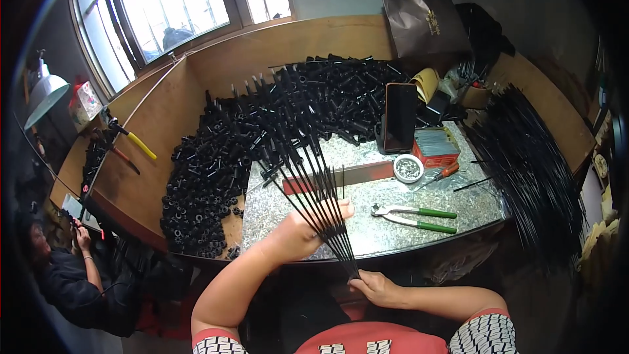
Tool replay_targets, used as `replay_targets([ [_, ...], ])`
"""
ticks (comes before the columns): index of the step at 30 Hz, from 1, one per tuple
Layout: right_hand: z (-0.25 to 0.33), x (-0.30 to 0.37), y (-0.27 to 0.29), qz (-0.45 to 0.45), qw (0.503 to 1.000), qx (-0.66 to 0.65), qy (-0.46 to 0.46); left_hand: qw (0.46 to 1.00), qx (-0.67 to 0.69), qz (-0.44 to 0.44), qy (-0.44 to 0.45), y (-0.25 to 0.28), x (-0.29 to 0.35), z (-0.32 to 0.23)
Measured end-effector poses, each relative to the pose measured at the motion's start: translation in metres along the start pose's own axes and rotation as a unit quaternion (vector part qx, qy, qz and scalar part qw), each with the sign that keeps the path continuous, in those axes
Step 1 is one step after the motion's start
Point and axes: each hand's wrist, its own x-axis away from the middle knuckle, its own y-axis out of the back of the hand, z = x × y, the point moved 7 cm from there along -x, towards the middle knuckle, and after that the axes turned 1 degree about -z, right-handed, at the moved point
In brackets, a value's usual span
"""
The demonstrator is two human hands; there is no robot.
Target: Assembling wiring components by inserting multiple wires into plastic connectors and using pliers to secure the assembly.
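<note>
A fan-shaped bundle of thin black rods [315,187] slants over the stone worktop [262,236], with thicker black tubular pieces at its far ends. My left hand [304,231] is closed around the middle of the rods. Below it, past the worktop's near edge, my right hand [379,288] grips the narrow near end, where the rods come together. The far ends overlap a large heap of black tubular parts [206,177], so I cannot tell where some of them stop. Behind the rods lies a flat reddish bar [370,174].
Green-handled pincers [419,211], a screwdriver [445,171], a white bowl of small parts [408,168], a red box [437,151] and a propped phone [399,118] sit to the right. Many black rods [531,170] lie farther right. Wooden boards [147,134] edge the bench. A co-worker [78,275] sits left.
</note>
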Motion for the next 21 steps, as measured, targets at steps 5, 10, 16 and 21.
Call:
replay_targets([
  [5, -0.066, -0.009, -0.013, -0.004, 0.998, 0.068, -0.009, 0.968, -0.177, 0.171, 0.055, -0.031, 0.034, 0.000],
  [10, -0.107, -0.019, -0.020, -0.031, 0.987, 0.156, 0.022, 0.948, -0.255, 0.174, 0.072, -0.071, 0.048, 0.018],
  [16, -0.110, -0.022, -0.006, -0.004, 0.969, 0.246, -0.038, 0.939, -0.309, 0.140, 0.059, -0.081, 0.053, 0.025],
  [21, -0.103, -0.008, 0.003, -0.018, 0.986, 0.166, -0.027, 0.951, -0.286, 0.068, 0.098, -0.069, 0.047, 0.022],
])
